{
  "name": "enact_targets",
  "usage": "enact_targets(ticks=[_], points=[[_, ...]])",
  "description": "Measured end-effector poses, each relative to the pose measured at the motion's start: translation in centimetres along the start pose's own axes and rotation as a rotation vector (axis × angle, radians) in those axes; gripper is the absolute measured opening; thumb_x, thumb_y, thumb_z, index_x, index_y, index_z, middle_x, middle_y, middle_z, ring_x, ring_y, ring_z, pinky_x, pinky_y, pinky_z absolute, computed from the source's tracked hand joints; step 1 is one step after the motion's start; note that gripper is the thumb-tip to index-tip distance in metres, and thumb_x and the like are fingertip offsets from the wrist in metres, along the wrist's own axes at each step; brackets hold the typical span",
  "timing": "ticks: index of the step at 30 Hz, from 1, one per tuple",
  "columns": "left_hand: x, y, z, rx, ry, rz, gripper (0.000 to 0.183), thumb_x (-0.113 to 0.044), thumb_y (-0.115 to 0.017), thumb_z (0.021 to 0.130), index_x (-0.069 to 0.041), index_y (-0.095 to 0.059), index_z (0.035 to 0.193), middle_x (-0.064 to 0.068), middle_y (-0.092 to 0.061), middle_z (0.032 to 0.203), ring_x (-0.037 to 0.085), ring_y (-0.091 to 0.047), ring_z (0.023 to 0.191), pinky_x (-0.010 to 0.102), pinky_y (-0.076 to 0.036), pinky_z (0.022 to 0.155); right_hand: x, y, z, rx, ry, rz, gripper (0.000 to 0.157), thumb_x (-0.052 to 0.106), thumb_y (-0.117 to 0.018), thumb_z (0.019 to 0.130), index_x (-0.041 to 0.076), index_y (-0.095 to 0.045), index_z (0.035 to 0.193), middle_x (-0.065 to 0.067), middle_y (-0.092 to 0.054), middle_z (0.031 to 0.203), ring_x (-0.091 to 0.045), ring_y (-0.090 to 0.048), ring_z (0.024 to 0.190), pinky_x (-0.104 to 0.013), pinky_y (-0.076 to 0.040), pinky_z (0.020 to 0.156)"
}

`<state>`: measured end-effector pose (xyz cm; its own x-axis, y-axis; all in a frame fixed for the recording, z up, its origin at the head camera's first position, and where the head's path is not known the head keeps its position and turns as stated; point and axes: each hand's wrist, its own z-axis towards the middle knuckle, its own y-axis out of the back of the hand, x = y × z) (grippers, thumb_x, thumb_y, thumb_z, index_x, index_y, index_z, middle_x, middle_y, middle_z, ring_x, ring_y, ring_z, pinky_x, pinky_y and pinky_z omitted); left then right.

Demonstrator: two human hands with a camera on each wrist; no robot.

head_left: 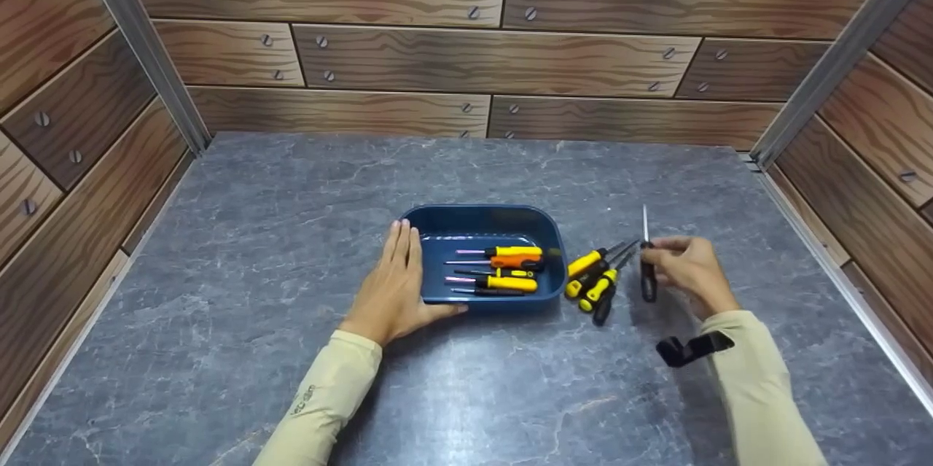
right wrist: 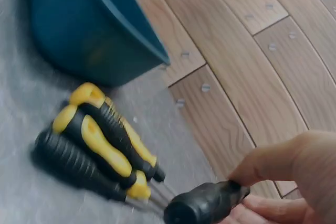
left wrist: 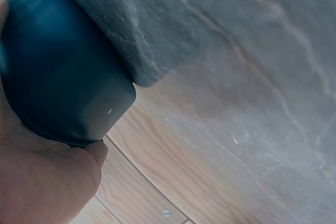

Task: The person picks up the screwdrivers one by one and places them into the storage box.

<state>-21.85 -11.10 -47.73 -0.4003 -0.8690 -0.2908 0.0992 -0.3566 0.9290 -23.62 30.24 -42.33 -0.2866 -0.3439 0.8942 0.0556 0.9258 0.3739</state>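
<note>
A blue plastic bin (head_left: 490,212) holds several screwdrivers (head_left: 514,283) with yellow, orange and black handles. My left hand (head_left: 393,284) lies along the bin's left side, fingers straight, with the thumb along its front edge. In the left wrist view, the left hand (left wrist: 47,177) touches the bin's wall (left wrist: 68,61). My right hand (head_left: 689,269) pinches a black-handled screwdriver (head_left: 648,280), its shaft pointing to the back. Beside the bin's right wall lies a bunch of loose screwdrivers (head_left: 600,289) with yellow and black handles, just left of the right hand.
The grey marbled tabletop (head_left: 306,189) lies under everything. Wood-patterned walls (head_left: 408,54) enclose it at the back and both sides, with metal posts in the back corners. A black strap (head_left: 692,348) sits on the right wrist.
</note>
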Motion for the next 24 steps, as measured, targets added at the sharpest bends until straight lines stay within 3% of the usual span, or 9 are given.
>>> enact_targets(ticks=[6,10,14,18,21,24], points=[[0.0,0.0,0.1,0.026,0.015,-0.005,0.135,-0.084,-0.064,0.074,0.011,-0.016,0.157,0.03,-0.009,0.164,0.04,-0.008,0.153,0.047,-0.022,0.121,1.8,-1.7,0.3,-0.098,0.152,0.05,0.047,0.007,-0.075,0.091,-0.014,-0.058,0.129,0.008,-0.072,0.088,0.0,-0.067,0.079,-0.018,-0.056,0.077],[0.0,0.1,0.2,0.034,0.024,0.005,0.135,-0.086,-0.061,0.073,0.01,-0.015,0.157,0.029,-0.009,0.165,0.04,-0.008,0.153,0.047,-0.024,0.121,3.2,-3.6,0.8,-0.149,0.307,0.001,0.037,0.005,-0.075,0.09,-0.012,-0.065,0.122,-0.01,-0.076,0.101,0.002,-0.067,0.08,-0.015,-0.055,0.077],[0.0,0.1,0.1,0.038,0.027,0.005,0.135,-0.086,-0.062,0.073,0.01,-0.015,0.157,0.029,-0.008,0.165,0.039,-0.008,0.154,0.046,-0.024,0.12,4.5,-5.7,1.5,-0.145,0.457,-0.051,0.029,-0.002,-0.073,0.089,-0.013,-0.068,0.115,-0.027,-0.072,0.109,0.004,-0.066,0.08,-0.013,-0.053,0.078],[0.1,0.0,0.1,0.025,0.021,-0.003,0.135,-0.084,-0.064,0.073,0.01,-0.017,0.157,0.029,-0.01,0.165,0.039,-0.009,0.153,0.047,-0.025,0.12,5.6,-7.8,2.1,-0.124,0.598,-0.134,0.024,-0.004,-0.074,0.088,-0.012,-0.072,0.11,-0.026,-0.073,0.104,-0.016,-0.072,0.086,-0.013,-0.053,0.078],[0.0,0.0,0.1,0.01,0.013,-0.009,0.134,-0.082,-0.066,0.073,0.011,-0.018,0.156,0.029,-0.011,0.165,0.039,-0.01,0.153,0.047,-0.025,0.12,6.4,-9.5,2.4,-0.091,0.703,-0.199,0.022,-0.005,-0.074,0.087,-0.01,-0.073,0.108,-0.023,-0.074,0.101,-0.033,-0.073,0.092,-0.023,-0.058,0.081],[0.0,0.0,0.1,-0.005,0.003,-0.014,0.133,-0.081,-0.067,0.073,0.012,-0.019,0.156,0.03,-0.012,0.164,0.039,-0.011,0.153,0.046,-0.025,0.12,6.9,-11.0,2.5,-0.04,0.795,-0.282,0.022,-0.006,-0.075,0.086,-0.009,-0.074,0.108,-0.022,-0.074,0.101,-0.034,-0.072,0.094,-0.038,-0.059,0.085]])
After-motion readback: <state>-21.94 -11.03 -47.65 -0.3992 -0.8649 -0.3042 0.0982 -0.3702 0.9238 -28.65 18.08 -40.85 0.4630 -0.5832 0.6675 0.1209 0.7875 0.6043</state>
